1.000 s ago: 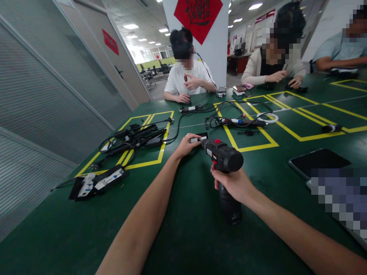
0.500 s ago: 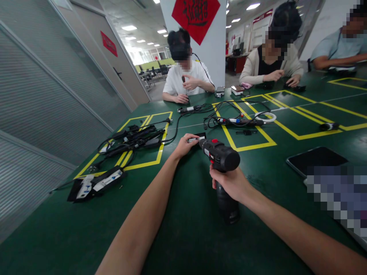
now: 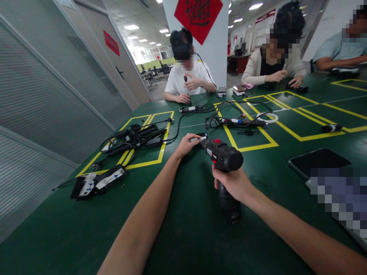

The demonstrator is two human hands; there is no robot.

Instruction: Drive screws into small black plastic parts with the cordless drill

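My right hand (image 3: 231,181) is wrapped round the grip of a black cordless drill (image 3: 223,154) with red buttons, its chuck pointing away from me. The front of the drill meets a small black and silver part (image 3: 203,136) on the green table. My left hand (image 3: 187,144) grips that part from the left, fingers closed over its near side. The drill's tip and the spot it touches are too small to make out.
On the left lie a heap of black cables and parts (image 3: 140,138) and a black and white piece (image 3: 110,178). Ahead are a soldering-iron-like tool (image 3: 237,122) and a white ring (image 3: 272,118). A phone (image 3: 318,161) lies right. Co-workers sit across the table.
The whole view has shifted slightly, so things appear a little farther right. Both hands, the drill and the small part keep the same positions relative to each other.
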